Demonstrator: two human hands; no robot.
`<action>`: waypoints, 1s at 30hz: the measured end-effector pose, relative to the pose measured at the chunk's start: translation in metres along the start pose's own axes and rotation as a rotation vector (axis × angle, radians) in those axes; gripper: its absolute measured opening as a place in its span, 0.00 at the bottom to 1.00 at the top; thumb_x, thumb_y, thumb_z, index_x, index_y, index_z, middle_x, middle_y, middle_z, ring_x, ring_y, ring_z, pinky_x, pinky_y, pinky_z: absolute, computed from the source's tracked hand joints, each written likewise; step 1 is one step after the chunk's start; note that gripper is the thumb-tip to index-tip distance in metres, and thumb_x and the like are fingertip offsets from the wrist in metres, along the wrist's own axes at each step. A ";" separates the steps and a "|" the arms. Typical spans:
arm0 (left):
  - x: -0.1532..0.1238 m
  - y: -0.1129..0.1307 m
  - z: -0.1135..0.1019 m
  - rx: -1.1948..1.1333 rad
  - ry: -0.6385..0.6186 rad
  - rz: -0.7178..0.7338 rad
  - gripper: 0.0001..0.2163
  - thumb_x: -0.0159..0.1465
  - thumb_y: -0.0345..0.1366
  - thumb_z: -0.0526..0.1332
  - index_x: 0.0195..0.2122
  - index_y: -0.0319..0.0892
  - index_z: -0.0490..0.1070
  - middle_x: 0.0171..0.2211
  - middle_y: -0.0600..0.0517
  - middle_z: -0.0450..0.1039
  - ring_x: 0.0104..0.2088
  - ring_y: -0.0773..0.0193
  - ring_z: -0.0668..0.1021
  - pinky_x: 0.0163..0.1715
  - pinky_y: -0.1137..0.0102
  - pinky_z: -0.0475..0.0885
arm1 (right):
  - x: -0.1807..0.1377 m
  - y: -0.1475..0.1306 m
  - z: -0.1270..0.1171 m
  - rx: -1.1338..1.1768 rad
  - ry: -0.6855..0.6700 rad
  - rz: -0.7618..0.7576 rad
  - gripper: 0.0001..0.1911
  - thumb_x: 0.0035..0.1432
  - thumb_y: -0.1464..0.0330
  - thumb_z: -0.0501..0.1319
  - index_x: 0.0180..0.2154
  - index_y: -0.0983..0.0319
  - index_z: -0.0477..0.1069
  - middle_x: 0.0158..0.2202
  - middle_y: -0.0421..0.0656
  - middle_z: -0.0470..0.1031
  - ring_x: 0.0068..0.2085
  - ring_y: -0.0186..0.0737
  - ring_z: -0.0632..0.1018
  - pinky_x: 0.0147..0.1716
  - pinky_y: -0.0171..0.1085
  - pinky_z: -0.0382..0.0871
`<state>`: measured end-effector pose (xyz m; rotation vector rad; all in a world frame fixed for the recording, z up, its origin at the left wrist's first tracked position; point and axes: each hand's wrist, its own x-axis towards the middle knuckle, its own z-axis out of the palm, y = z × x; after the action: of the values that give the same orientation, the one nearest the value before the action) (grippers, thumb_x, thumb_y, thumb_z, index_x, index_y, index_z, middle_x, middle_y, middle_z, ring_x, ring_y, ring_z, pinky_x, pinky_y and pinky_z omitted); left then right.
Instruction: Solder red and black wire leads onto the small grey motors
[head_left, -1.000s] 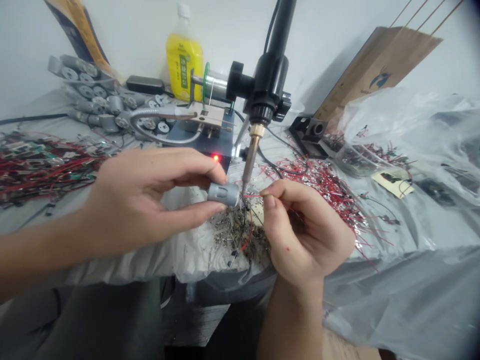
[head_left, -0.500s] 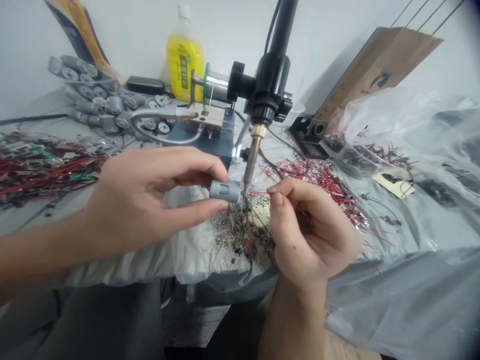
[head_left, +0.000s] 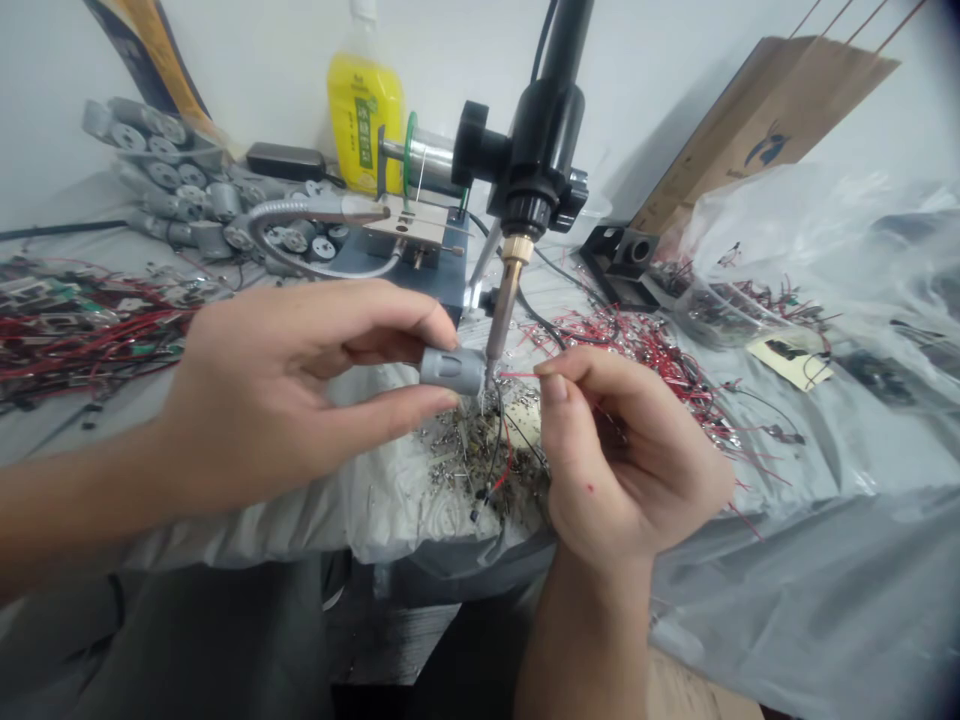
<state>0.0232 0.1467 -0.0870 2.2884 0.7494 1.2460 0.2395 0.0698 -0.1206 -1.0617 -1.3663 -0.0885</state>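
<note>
Your left hand (head_left: 277, 385) pinches the small grey motor (head_left: 452, 369) between thumb and fingertips, its end right under the soldering iron tip (head_left: 491, 372). Your right hand (head_left: 626, 455) pinches a thin red wire (head_left: 517, 376), whose free end reaches the motor's end beside the tip.

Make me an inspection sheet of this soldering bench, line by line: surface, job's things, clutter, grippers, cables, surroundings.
Surface: table under a grey plastic sheet, crumpled at the front edge.
Job's things: small grey motor held at the tip of the clamped soldering iron; thin red wire meets the same spot.
Clutter: solder scraps below the tip; red wire heaps on both sides; pile of motors back left.
Grippers: left hand pinches the motor; right hand pinches the red wire.
Cables: black cable right of the iron; black lead far left.
Surroundings: yellow bottle, solder spool, clear bag, brown paper bag, white wall.
</note>
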 end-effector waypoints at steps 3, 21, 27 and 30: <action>0.000 0.004 -0.001 0.001 -0.002 -0.044 0.07 0.71 0.39 0.74 0.50 0.53 0.84 0.46 0.61 0.88 0.44 0.66 0.88 0.52 0.71 0.87 | 0.000 0.000 0.000 0.002 -0.006 0.003 0.05 0.71 0.74 0.69 0.44 0.59 0.84 0.31 0.37 0.73 0.30 0.26 0.68 0.25 0.31 0.61; 0.000 0.007 -0.001 -0.009 -0.012 -0.054 0.07 0.72 0.36 0.74 0.50 0.50 0.84 0.46 0.61 0.88 0.44 0.69 0.88 0.54 0.76 0.85 | 0.001 -0.004 0.000 0.035 -0.052 0.029 0.06 0.71 0.76 0.68 0.42 0.60 0.82 0.31 0.36 0.70 0.29 0.25 0.66 0.26 0.31 0.60; -0.002 0.011 -0.001 0.028 0.004 -0.088 0.06 0.72 0.38 0.74 0.49 0.49 0.85 0.47 0.59 0.88 0.44 0.67 0.88 0.54 0.73 0.85 | 0.001 -0.004 0.000 0.038 -0.059 0.033 0.06 0.72 0.76 0.67 0.42 0.60 0.82 0.31 0.37 0.70 0.29 0.26 0.66 0.25 0.32 0.60; -0.002 0.011 -0.001 0.028 -0.005 -0.091 0.07 0.73 0.39 0.73 0.50 0.48 0.86 0.47 0.58 0.88 0.44 0.67 0.88 0.55 0.73 0.85 | 0.001 -0.004 -0.001 0.023 -0.067 0.033 0.06 0.72 0.75 0.67 0.41 0.59 0.81 0.32 0.37 0.71 0.29 0.26 0.67 0.26 0.33 0.60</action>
<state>0.0240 0.1375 -0.0810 2.2518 0.8646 1.1957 0.2378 0.0673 -0.1175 -1.0757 -1.4069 -0.0131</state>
